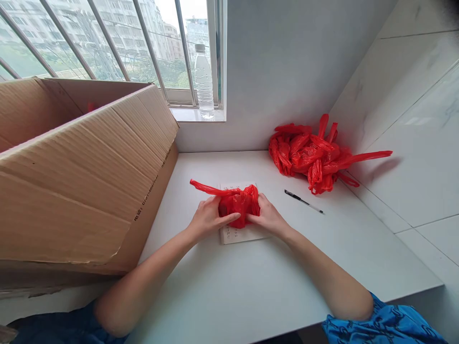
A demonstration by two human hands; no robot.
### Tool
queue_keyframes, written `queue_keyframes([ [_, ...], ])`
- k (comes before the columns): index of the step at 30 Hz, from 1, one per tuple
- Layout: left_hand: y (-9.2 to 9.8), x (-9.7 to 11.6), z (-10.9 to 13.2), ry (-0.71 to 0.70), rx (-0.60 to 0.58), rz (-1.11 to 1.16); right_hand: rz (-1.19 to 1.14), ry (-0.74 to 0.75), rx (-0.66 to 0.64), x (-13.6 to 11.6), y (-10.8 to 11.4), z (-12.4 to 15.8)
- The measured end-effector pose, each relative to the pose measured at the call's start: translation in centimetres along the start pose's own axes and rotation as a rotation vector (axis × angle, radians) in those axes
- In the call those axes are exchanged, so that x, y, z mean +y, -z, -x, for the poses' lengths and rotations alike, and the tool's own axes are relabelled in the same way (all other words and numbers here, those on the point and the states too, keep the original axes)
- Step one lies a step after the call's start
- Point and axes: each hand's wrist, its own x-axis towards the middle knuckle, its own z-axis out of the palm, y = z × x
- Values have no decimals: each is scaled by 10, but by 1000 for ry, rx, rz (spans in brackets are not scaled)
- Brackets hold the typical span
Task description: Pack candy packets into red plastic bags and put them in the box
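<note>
Both hands (238, 217) bunching red bag (239, 203) on notebook (236, 234), cardboard box (82, 177) left

Soft daylight from the window (107, 48) lights a sharp picture, with wide-angle bending at the edges.

A large open cardboard box (82, 181) takes up the left side of the white counter (251, 286). 1 clear plastic bottle (204, 81) stands upright on the window sill (193, 114). A heap of red plastic bags (311, 155) lies in the far right corner by the tiled wall (412, 143), with 1 black pen (303, 201) just in front.
</note>
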Motion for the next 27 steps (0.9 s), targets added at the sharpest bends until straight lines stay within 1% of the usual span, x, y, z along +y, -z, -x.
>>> queue_keyframes([
  [2,-3,1,2,-41,2,-40,-72,52,-9,-3,-6,2],
  [3,-4,1,2,-51,-3,-24,-132,74,-11,-5,-7,3],
  [6,-3,1,2,-30,23,130,-277,94,46,-8,-3,3],
  [8,1,1,2,-9,50,264,-298,77,110,-5,5,0],
  [10,7,0,0,-10,35,345,-258,58,165,1,15,-3],
  [12,12,-2,-2,-41,-2,336,-185,37,227,7,24,-6],
  [14,17,-4,-4,-70,-34,328,-134,52,311,9,30,-6],
  [17,18,-7,-8,-32,-41,460,-86,173,478,2,35,0],
  [19,16,-7,-9,37,-14,553,33,265,558,-8,33,5],
  [20,14,-7,-9,58,-1,566,117,294,550,-12,31,8],
  [21,13,-6,-8,62,9,550,198,310,506,-15,27,9],
  [23,10,-3,-6,24,1,430,274,303,365,-18,18,10],
  [25,7,0,-3,-43,-24,263,222,266,246,-18,6,9],
  [27,6,4,0,-98,-40,153,135,233,183,-16,-4,7],
])
